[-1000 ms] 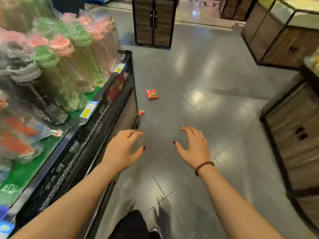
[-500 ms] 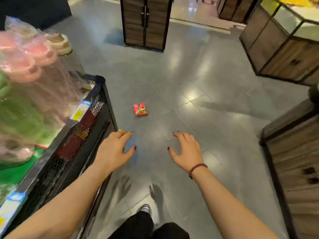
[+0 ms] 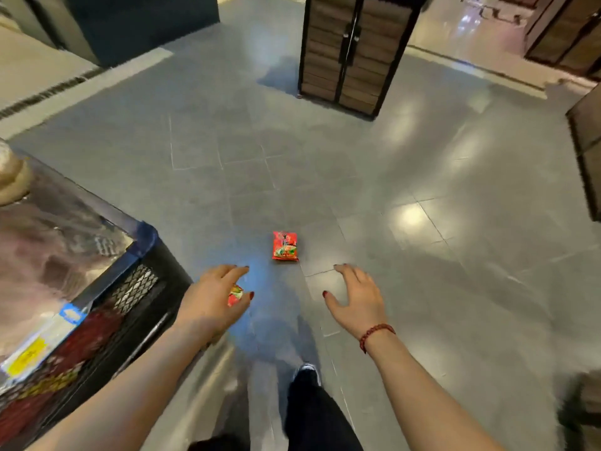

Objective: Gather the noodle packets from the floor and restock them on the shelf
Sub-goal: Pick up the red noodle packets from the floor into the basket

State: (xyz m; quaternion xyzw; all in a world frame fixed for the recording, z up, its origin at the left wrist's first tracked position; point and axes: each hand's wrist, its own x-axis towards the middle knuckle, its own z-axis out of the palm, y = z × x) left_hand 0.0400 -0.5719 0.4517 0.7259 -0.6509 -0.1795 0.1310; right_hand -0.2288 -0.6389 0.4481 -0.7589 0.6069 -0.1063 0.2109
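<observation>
While a red noodle packet (image 3: 285,246) lies flat on the grey floor (image 3: 439,288) just ahead of both outstretched arms, the left hand (image 3: 211,301) and right hand (image 3: 357,297) hover spread-fingered and empty; it looks light, crinkly and crushable, best pinched gently by its edges.

Top centre, there's a slatted wooden cabinet (image 3: 344,50) in a black frame: two doors, with dark handles (image 3: 349,37) meeting at the middle seam. In the upper right corner, another wooden unit (image 3: 566,30) is cut off by the frame edge. On the right edge sits a third wooden unit (image 3: 587,151), trimmed in black. Upper left, a dark wall block (image 3: 143,24), and below it a long drain grate (image 3: 42,92) runs diagonally through a pale strip (image 3: 81,102). Lower right corner is too blurred to tell.
</observation>
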